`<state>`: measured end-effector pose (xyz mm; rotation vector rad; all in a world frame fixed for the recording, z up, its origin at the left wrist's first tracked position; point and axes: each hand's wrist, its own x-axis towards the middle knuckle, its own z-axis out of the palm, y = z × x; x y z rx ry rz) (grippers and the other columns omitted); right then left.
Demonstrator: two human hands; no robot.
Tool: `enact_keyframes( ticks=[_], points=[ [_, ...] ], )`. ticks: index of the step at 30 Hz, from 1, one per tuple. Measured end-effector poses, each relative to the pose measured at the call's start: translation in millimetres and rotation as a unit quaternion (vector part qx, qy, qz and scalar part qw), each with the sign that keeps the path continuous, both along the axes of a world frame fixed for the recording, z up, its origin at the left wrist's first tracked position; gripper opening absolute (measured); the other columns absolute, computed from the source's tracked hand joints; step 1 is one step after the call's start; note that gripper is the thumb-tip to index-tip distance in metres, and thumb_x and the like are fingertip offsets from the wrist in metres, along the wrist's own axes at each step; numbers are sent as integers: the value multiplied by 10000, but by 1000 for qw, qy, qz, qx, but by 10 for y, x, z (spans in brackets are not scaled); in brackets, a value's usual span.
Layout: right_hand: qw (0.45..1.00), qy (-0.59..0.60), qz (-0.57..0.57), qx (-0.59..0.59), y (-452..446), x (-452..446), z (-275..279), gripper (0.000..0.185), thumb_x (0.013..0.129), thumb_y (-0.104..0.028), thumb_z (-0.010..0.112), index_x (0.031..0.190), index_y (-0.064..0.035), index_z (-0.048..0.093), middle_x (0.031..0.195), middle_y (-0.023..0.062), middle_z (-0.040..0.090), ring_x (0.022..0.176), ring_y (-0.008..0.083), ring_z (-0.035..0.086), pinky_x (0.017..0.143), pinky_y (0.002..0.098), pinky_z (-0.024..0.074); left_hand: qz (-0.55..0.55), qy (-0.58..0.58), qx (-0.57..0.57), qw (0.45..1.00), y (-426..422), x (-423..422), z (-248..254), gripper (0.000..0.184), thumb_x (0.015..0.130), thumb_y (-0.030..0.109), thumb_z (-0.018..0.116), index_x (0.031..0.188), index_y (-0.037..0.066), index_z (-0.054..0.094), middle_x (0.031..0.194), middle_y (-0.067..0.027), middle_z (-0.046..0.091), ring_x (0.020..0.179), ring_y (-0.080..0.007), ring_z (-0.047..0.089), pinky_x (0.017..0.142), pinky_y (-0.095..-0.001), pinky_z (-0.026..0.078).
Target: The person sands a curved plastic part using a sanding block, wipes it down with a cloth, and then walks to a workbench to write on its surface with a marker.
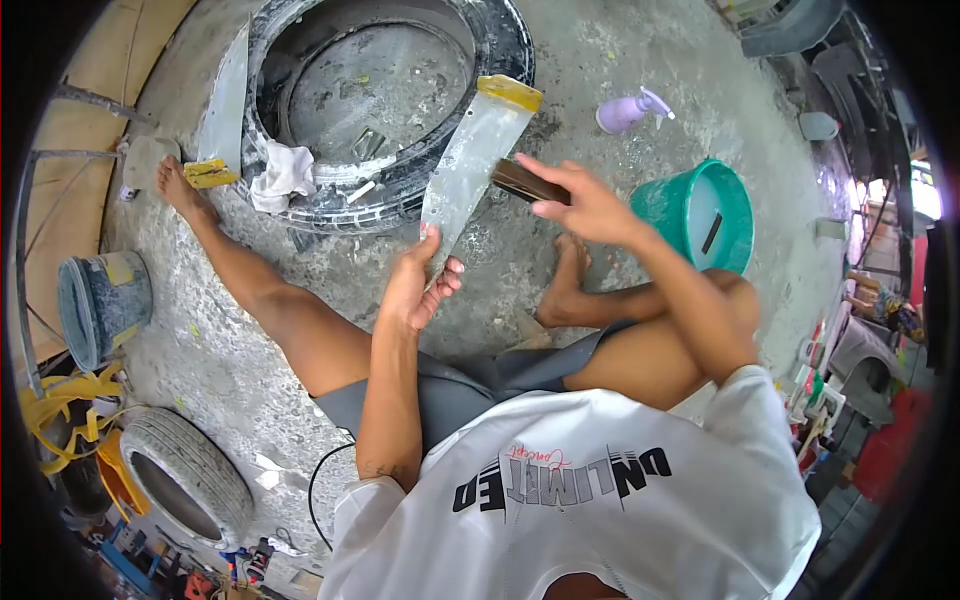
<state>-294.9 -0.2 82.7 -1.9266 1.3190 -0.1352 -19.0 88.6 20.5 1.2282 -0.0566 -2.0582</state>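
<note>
My left hand grips the near end of a long grey panel, which slants up and away with yellow tape across its far end. The panel overlaps the rim of a dusty tyre lying flat on the floor. In my right hand is a dark, flat sanding block, its tip at the right edge of the panel. I cannot tell whether they touch. A similar grey panel leans against the tyre's left side.
A white cloth lies on the tyre. At right stand a purple spray bottle and a green bucket holding liquid and a dark strip. A dirty bucket and another tyre are at left. My bare legs flank the work.
</note>
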Motion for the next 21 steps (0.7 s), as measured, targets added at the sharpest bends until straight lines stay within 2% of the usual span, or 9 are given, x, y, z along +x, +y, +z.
enact_keyframes(
  ticks=[1, 3, 5, 8, 14, 15, 16, 19, 21],
  points=[
    [999, 4, -44, -8, 36, 155, -56, 654, 893, -171, 718, 1489, -348, 514, 1015, 158, 550, 998, 334, 572, 938, 406, 465, -24, 5, -12, 1000, 13, -1, -66, 372, 1019, 390, 593, 1092, 25, 576, 725, -88, 647, 532, -156, 614, 474, -231, 501],
    [991, 43, -43, -119, 12, 302, -331, 622, 903, -189, 713, 1476, -349, 530, 1058, 169, 550, 1017, 344, 573, 940, 417, 469, -38, 34, -29, 998, 25, -29, -94, 375, 1024, 433, 591, 1040, 59, 580, 669, -62, 633, 486, -145, 585, 444, -230, 469],
    [976, 68, -47, -199, -54, 391, -493, 588, 907, -216, 714, 1457, -348, 552, 1124, 177, 541, 1042, 359, 573, 940, 451, 475, -15, 25, -34, 999, 76, -75, -231, 371, 1027, 423, 591, 1053, 54, 581, 706, -57, 629, 493, -130, 562, 423, -223, 425],
    [928, 106, -39, -356, -51, 466, -664, 568, 906, -209, 713, 1437, -351, 573, 1110, 180, 548, 1051, 364, 570, 897, 457, 487, 30, 44, -23, 998, 110, -168, -208, 360, 1034, 404, 587, 1068, 45, 579, 777, -47, 610, 521, -107, 523, 405, -215, 361],
    [929, 110, -67, -348, 141, 593, -795, 522, 890, -242, 742, 1398, -245, 625, 999, 196, 576, 951, 363, 560, 866, 449, 480, 75, 80, -5, 994, 159, -282, -228, 319, 1051, 347, 569, 1124, 37, 573, 897, -39, 572, 607, -90, 500, 400, -210, 313],
    [935, 84, -28, -343, 347, 632, -744, 526, 885, -233, 747, 1397, -214, 626, 973, 195, 569, 891, 356, 550, 778, 455, 469, 76, 87, -2, 993, 166, -269, -233, 318, 1052, 344, 568, 1132, 36, 571, 900, -38, 571, 607, -90, 498, 401, -211, 314],
    [936, 89, -24, -339, 368, 633, -738, 527, 886, -229, 745, 1399, -219, 625, 958, 196, 565, 880, 358, 547, 756, 458, 462, 78, 93, -2, 993, 136, -246, -205, 317, 1052, 340, 568, 1140, 35, 569, 904, -37, 571, 607, -91, 497, 403, -212, 314],
    [932, 125, -49, -336, 21, 533, -920, 538, 887, -222, 738, 1411, -213, 613, 889, 205, 550, 831, 369, 532, 684, 471, 444, 115, 79, 11, 990, 134, -311, -107, 303, 1058, 324, 559, 1147, 34, 564, 899, -30, 569, 603, -91, 494, 407, -217, 318],
    [909, 153, -57, -384, -281, 523, -911, 532, 897, -213, 725, 1415, -198, 608, 873, 210, 548, 823, 368, 529, 675, 469, 441, 95, 82, 14, 992, 144, -285, -100, 320, 1060, 343, 548, 1122, 30, 571, 800, -38, 555, 524, -89, 430, 405, -215, 295]
  ],
)
